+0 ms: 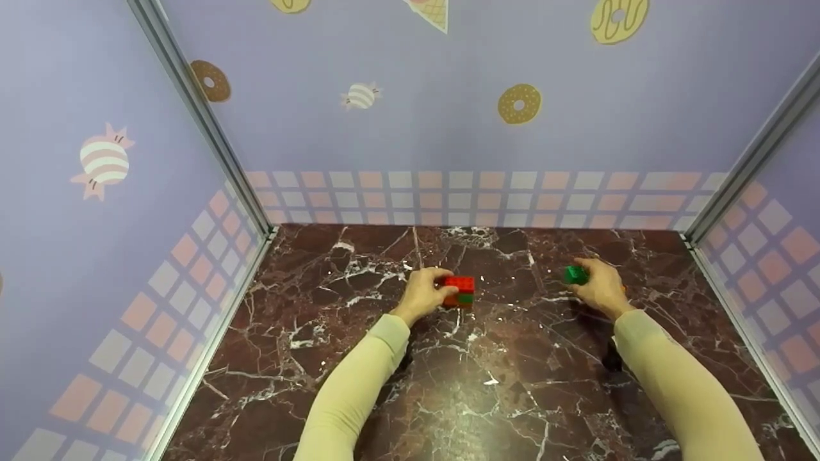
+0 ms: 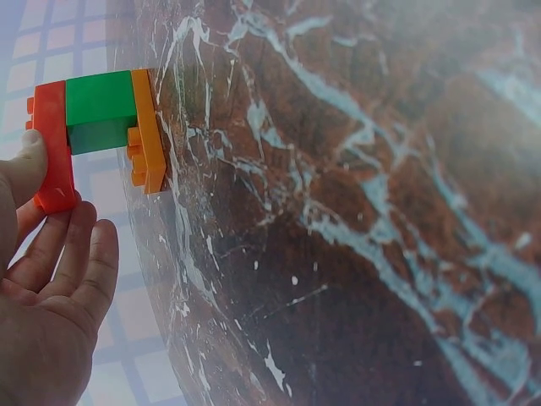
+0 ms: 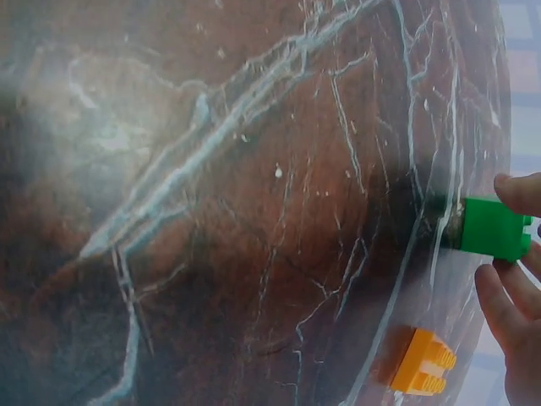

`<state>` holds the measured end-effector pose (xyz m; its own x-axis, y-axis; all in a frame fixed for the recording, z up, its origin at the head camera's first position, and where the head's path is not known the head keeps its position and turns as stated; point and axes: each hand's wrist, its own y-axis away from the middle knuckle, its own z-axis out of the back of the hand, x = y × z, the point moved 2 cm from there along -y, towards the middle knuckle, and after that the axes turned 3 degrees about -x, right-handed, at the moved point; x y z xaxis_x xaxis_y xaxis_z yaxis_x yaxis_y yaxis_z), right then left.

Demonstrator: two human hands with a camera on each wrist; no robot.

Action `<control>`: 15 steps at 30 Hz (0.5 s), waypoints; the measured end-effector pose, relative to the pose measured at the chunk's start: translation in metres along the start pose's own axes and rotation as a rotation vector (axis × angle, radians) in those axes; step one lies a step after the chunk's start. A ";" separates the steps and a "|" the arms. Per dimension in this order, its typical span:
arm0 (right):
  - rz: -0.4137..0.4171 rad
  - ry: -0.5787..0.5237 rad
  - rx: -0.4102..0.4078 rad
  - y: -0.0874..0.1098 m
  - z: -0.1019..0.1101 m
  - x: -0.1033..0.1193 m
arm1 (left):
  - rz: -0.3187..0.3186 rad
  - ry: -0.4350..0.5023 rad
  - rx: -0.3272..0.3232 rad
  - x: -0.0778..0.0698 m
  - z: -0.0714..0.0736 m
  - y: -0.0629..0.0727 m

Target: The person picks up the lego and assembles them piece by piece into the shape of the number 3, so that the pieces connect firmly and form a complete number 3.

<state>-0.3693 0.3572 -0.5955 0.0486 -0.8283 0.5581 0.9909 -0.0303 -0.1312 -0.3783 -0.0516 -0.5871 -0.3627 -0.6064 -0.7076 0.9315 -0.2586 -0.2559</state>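
A small stack of toy building bricks stands on the marble-patterned table: an orange brick (image 2: pixel 150 131) at the bottom, a green block (image 2: pixel 100 110) above it and a red brick (image 2: pixel 56 156) on top. My left hand (image 1: pixel 423 294) pinches the red brick between thumb and fingers. On its underside the green block covers only part of the orange brick, whose bare studs show. Farther right, my right hand (image 1: pixel 601 287) pinches a second green block (image 3: pixel 492 228) by its sides. A loose orange brick (image 3: pixel 423 362) lies near that hand, mostly hidden behind it in the head view.
The dark red marbled tabletop (image 1: pixel 512 358) spans the space between both arms. A patterned back wall (image 1: pixel 410 141) rises at its far edge. Side panels with metal corner posts (image 1: pixel 211 128) bound the table to the left and right.
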 end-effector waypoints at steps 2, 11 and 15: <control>-0.019 0.003 0.009 -0.001 0.000 -0.002 | -0.004 0.005 0.000 0.000 0.000 0.000; -0.041 0.004 0.020 -0.005 0.001 -0.005 | -0.020 0.019 -0.012 -0.001 0.001 0.000; -0.037 0.008 0.007 -0.006 0.000 -0.005 | 0.015 0.023 0.000 -0.001 0.001 0.001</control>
<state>-0.3757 0.3614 -0.5978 0.0105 -0.8310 0.5562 0.9928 -0.0578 -0.1050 -0.3770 -0.0517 -0.5864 -0.3476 -0.5930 -0.7264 0.9370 -0.2496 -0.2445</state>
